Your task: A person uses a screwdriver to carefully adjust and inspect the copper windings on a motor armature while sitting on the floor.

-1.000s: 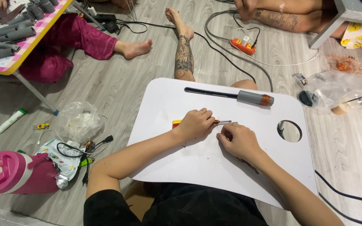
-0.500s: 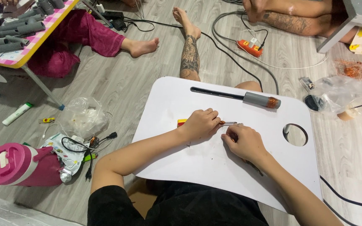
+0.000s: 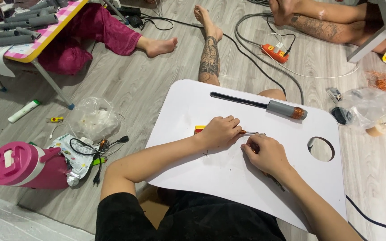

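My left hand (image 3: 220,130) is closed around a small tool with a yellow and red handle (image 3: 199,129), resting on the white lap table (image 3: 228,178). Its thin metal tip (image 3: 250,133) points right. My right hand (image 3: 266,154) sits just right of it with its fingers pinched at that tip; what it pinches is too small to make out. A long grey tube with a dark rod and a copper-coloured end (image 3: 287,109) lies on the table beyond both hands, touched by neither.
The table has a round hole (image 3: 321,149) at its right. On the floor: a pink jug (image 3: 25,165), cables and a plastic bag (image 3: 95,117) at left, an orange power strip (image 3: 275,52), other people's legs, a low table with grey tubes (image 3: 21,29).
The view has shifted slightly. Both hands stay together at the small tool on the white table, with hardly any movement.
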